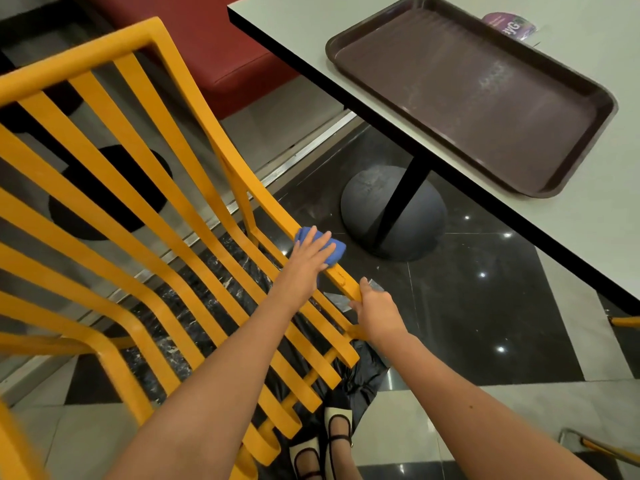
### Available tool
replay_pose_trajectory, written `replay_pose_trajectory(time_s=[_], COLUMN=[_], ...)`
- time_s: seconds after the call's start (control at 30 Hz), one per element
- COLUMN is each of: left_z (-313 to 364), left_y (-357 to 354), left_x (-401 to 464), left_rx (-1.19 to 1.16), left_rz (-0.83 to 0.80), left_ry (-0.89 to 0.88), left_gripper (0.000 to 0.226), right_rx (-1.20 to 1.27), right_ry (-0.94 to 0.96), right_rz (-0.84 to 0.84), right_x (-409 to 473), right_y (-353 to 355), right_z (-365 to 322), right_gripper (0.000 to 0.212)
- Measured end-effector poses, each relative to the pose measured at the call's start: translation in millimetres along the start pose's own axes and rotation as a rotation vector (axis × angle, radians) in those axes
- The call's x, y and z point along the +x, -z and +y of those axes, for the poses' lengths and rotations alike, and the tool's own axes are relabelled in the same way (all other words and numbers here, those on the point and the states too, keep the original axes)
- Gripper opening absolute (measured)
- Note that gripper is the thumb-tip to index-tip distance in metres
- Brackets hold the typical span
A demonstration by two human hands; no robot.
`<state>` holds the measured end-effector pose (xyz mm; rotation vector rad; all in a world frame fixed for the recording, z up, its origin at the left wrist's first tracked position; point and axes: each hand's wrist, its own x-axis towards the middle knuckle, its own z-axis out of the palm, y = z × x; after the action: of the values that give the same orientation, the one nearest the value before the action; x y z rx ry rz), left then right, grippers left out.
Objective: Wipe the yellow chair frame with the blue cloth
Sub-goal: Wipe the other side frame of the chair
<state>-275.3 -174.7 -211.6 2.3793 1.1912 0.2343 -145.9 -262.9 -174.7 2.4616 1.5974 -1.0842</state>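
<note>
Two hands work the yellow chair frame (pixel 145 209). I judge wiping is under way: my left hand (pixel 308 259), fingers fairly straight, presses the blue cloth (pixel 334 252) onto the side rail; my right hand (pixel 375 311) grips that rail nearer me. Next: slide the cloth along the rail, pressure constant.

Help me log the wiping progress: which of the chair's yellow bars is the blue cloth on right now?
The outer side rail on the table side, not the inner slats. The left hand presses the blue cloth on it; the right hand grips the same rail lower down.
</note>
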Motion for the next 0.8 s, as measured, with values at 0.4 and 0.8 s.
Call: replay_pose_trajectory(time_s=[0.4,0.8], left_z=[30.5,6.6], left_y=[-17.8,23.0], left_x=[-27.0,0.8], left_rx=[-0.224,-0.739], left_rz=[-0.018,0.096], left_ry=[-0.057,0.112], left_gripper=[0.046,0.039], right_rx=[0.135,0.335], right_ry=[-0.019,0.181], right_rz=[0.019,0.21], right_x=[-2.8,2.7], right_y=[0.2,-10.2], right_z=[-0.2,-32.3], right_gripper=[0.071,0.056])
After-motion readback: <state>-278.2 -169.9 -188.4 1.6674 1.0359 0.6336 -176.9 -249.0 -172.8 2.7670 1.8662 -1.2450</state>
